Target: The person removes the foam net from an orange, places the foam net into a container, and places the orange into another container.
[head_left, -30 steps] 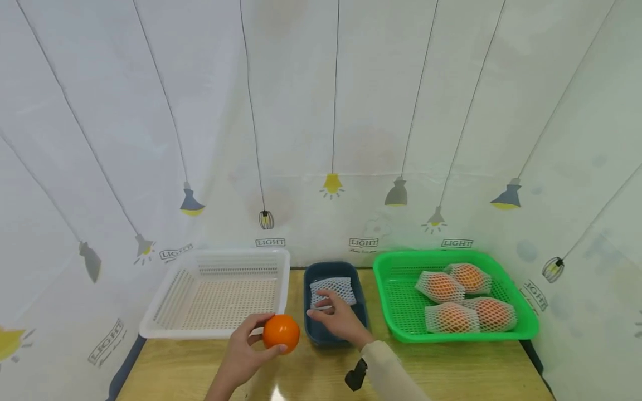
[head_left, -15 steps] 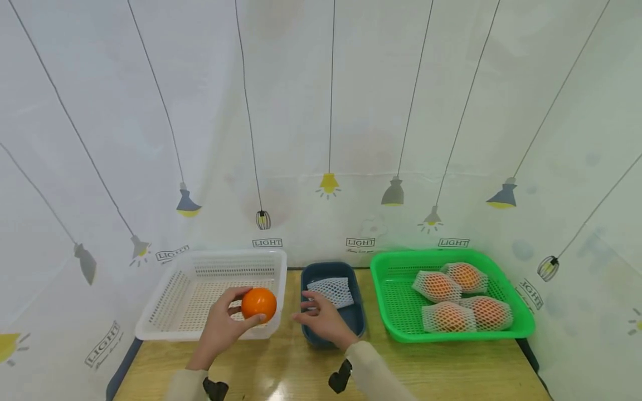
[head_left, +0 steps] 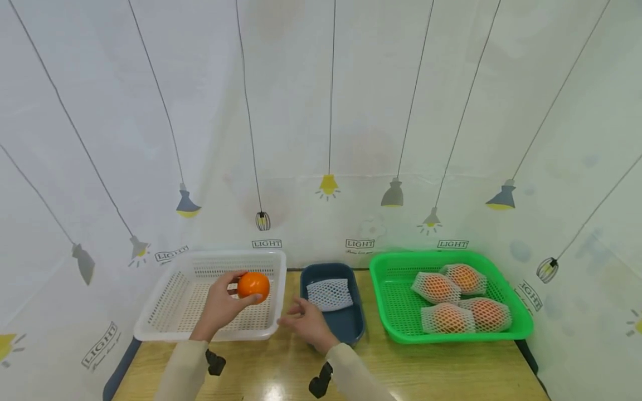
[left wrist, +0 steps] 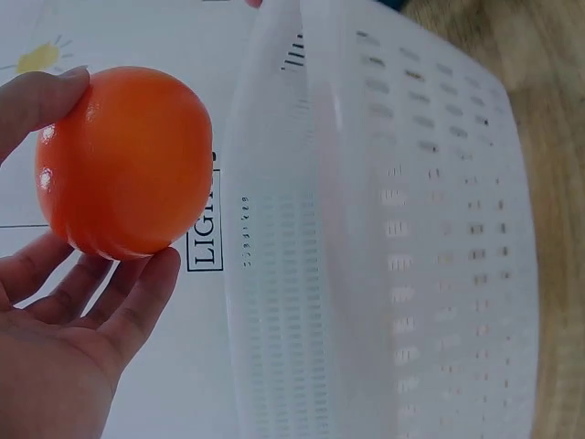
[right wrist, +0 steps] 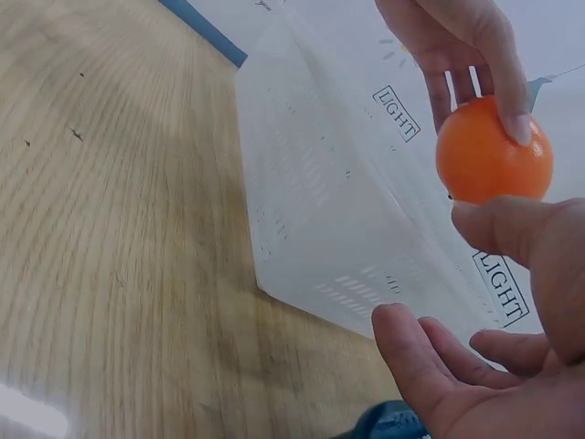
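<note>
A shiny, smooth orange [head_left: 253, 287] is pinched between the thumb and fingers of my left hand [head_left: 220, 305], above the white basket [head_left: 165, 333]. The left wrist view shows the orange [left wrist: 128, 165] bare, with the thumb on one side and fingertips on the other. My right hand [head_left: 308, 323], holding nothing, hovers between the white basket and the navy tray [head_left: 346, 323], fingers loosely bent. In the right wrist view its thumb and fingers [right wrist: 411, 357] are spread apart. A white foam net [head_left: 330, 294] lies flat in the navy tray.
On the right stands a green basket [head_left: 396, 312] with several net-wrapped fruits [head_left: 448, 318] inside. All containers are on a wooden table [head_left: 426, 370]. A light curtain [head_left: 301, 111] printed with lamps hangs behind and at the sides.
My left hand has carried the orange left and away from me, over the white basket. The right hand has shifted left, away from the foam net.
</note>
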Demonstrator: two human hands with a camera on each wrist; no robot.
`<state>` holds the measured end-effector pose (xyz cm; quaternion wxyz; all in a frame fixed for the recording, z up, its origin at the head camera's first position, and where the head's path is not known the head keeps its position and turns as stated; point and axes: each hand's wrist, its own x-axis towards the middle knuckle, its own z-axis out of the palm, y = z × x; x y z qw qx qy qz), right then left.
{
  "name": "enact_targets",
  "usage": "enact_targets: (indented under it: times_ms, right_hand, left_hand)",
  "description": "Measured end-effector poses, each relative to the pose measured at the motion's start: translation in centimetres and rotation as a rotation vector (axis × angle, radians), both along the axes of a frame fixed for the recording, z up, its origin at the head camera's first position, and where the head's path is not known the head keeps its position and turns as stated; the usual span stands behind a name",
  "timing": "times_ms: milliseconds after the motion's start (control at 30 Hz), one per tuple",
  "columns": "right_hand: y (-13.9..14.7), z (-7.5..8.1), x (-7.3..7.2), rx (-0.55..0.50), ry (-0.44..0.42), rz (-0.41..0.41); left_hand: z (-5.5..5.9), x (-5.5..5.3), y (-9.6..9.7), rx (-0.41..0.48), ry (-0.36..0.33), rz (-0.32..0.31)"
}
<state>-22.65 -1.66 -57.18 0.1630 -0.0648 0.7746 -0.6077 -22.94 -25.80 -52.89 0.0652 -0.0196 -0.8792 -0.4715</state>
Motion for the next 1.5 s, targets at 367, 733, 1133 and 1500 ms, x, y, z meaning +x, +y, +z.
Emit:
enact_targets:
  times_ms: [367, 733, 1133, 1500]
  right_hand:
    - [-1.4, -1.0, 0.1, -0.085, -0.012, -0.034]
    - [-2.7, -0.5, 0.6, -0.059, 0.005, -0.090]
    - [-2.9, 0.1, 1.0, -0.038, -0.017, -0.109]
    - [-3.0, 0.5, 1.0, -0.017, 0.006, -0.117]
  left_hand:
    - [0.4, -2.9, -0.6, -0.063, -0.025, -0.031]
    - [0.2, -5.4, -1.3, -0.141, -0.071, -0.024]
    - [0.2, -8.9, -0.6, -0.279, -0.121, -0.098]
    - [-0.9, -11.3, 0.0, -0.515, -0.131, -0.164]
